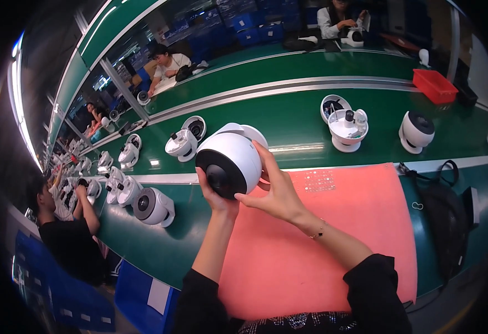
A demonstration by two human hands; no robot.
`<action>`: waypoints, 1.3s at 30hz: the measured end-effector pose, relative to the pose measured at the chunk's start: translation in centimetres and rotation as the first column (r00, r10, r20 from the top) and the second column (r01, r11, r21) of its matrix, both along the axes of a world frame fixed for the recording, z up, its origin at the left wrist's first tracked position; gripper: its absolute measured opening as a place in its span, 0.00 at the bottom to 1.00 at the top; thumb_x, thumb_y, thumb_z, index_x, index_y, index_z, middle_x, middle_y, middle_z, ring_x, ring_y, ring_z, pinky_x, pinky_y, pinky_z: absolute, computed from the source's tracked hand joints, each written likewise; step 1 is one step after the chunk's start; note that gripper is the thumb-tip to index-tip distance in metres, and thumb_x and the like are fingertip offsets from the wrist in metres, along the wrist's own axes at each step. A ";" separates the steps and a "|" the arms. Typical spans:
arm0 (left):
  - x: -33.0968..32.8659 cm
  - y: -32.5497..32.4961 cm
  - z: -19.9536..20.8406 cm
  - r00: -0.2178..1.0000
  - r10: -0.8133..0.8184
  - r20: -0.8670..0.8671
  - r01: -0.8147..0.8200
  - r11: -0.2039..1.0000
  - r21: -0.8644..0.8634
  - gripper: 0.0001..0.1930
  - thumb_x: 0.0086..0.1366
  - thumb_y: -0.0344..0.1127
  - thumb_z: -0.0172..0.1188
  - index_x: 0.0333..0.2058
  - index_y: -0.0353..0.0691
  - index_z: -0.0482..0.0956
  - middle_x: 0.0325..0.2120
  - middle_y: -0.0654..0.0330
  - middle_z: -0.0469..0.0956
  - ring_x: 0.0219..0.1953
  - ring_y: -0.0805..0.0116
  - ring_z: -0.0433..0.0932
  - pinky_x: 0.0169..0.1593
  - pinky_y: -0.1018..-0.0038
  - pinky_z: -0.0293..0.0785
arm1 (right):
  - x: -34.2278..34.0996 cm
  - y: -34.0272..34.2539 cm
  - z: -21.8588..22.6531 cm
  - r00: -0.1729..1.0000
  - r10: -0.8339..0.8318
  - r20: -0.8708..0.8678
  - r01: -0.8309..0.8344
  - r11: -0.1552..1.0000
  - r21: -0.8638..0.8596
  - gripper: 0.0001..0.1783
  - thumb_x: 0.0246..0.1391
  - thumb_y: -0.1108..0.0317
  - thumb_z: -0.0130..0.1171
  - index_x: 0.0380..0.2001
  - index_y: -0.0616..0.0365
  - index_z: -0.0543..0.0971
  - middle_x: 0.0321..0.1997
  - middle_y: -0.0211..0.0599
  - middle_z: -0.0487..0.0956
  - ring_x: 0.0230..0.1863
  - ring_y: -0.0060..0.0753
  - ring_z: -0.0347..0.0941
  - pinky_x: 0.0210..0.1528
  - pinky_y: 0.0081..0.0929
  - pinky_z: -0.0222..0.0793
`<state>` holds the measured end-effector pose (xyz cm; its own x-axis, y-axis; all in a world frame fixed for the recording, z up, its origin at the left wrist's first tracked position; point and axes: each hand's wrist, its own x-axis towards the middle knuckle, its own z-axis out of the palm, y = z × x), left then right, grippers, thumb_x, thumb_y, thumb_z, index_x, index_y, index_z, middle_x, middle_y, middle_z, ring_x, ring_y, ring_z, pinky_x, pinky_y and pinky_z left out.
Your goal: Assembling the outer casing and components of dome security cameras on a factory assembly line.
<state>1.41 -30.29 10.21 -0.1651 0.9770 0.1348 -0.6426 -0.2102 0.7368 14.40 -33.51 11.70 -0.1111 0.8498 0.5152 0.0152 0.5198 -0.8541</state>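
Observation:
Between both hands is a white ball-shaped camera (243, 154) with a glossy black face and a round lens, tilted toward the lower left. My left hand (217, 195) supports it from below, its thumb along the black face's edge. My right hand (277, 192) curls round the ball's right side, the thumb at its lower rim. The camera is held above the far left edge of a salmon-pink mat (322, 239). Part of its white base shows behind the ball. The undersides of the fingers are partly hidden.
Open white camera housings (347, 131) and a closed camera (416, 132) stand on the green bench (277, 133). Another camera (154, 207) is at left, near a co-worker (66, 234). A red bin (434, 86) sits far right; a black bag (447, 217) lies beside the mat.

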 end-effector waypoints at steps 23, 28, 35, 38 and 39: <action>5.3 5.4 -1.8 0.851 -0.520 0.069 0.523 0.827 -0.207 0.33 0.61 0.58 0.47 0.58 0.45 0.54 0.57 0.54 0.57 0.57 0.60 0.60 0.57 0.61 0.59 | 5.9 5.7 -4.4 0.843 -0.204 -0.498 -0.016 0.915 -0.403 0.51 0.37 0.63 0.69 0.60 0.60 0.48 0.54 0.50 0.62 0.52 0.43 0.66 0.48 0.33 0.70; 6.5 2.7 -4.4 0.828 -0.476 -0.296 0.396 0.871 -0.291 0.23 0.63 0.45 0.48 0.52 0.38 0.64 0.52 0.49 0.65 0.55 0.60 0.63 0.57 0.64 0.61 | 10.4 7.4 -6.4 0.758 -0.377 -0.533 -0.042 0.786 -0.616 0.50 0.41 0.58 0.67 0.58 0.60 0.45 0.56 0.49 0.59 0.56 0.41 0.61 0.55 0.37 0.62; 4.4 0.0 -7.9 0.742 -0.559 -0.370 0.484 0.829 -0.281 0.16 0.62 0.37 0.46 0.46 0.33 0.68 0.41 0.50 0.74 0.48 0.62 0.72 0.54 0.70 0.65 | 21.1 9.6 -9.0 0.262 -0.633 -0.729 0.321 0.769 -0.553 0.45 0.44 0.63 0.64 0.59 0.51 0.47 0.50 0.46 0.63 0.50 0.39 0.64 0.47 0.36 0.67; 4.2 -0.5 -8.0 0.744 -0.561 -0.362 0.487 0.827 -0.281 0.15 0.62 0.35 0.46 0.44 0.34 0.69 0.39 0.52 0.75 0.46 0.64 0.72 0.53 0.70 0.66 | 25.2 7.3 -9.0 0.114 -0.616 -0.779 0.382 0.751 -0.538 0.36 0.47 0.70 0.59 0.58 0.51 0.54 0.50 0.46 0.63 0.54 0.43 0.62 0.55 0.42 0.63; 4.2 -0.8 -8.0 0.729 -0.559 -0.395 0.483 0.829 -0.281 0.14 0.63 0.34 0.45 0.44 0.34 0.69 0.38 0.53 0.75 0.45 0.65 0.73 0.52 0.71 0.66 | 26.1 6.7 -8.9 0.262 -0.534 -0.804 0.367 0.826 -0.428 0.33 0.48 0.70 0.58 0.58 0.53 0.57 0.52 0.46 0.63 0.54 0.44 0.63 0.56 0.43 0.62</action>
